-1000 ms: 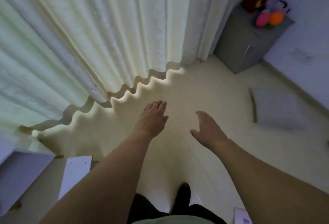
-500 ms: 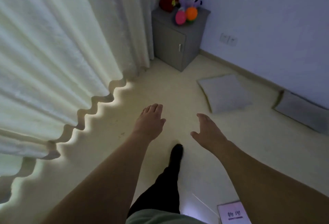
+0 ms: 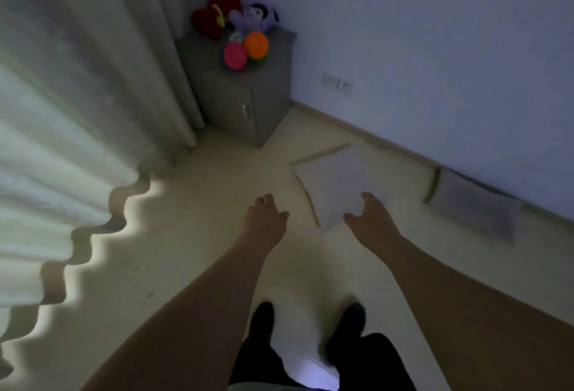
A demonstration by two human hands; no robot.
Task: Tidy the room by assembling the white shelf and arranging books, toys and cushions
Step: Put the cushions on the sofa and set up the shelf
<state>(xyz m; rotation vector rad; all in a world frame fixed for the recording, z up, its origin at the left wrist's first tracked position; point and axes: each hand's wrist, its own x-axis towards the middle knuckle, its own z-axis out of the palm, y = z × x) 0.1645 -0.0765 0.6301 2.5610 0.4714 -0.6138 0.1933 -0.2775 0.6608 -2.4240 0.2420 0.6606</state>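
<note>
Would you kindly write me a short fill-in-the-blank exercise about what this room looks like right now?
1. The orange ball sits on top of the grey ____.
2. The number of cushions lying on the floor is ____.
3. Both hands, left and right, hold ____.
4. The far cushion lies against the ____.

Missing words: cabinet; two; nothing; wall

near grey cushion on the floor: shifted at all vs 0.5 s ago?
No. The near cushion lies on the floor the same way between the grey cabinet and the wall-side cushion; only the camera turned and advanced.
</note>
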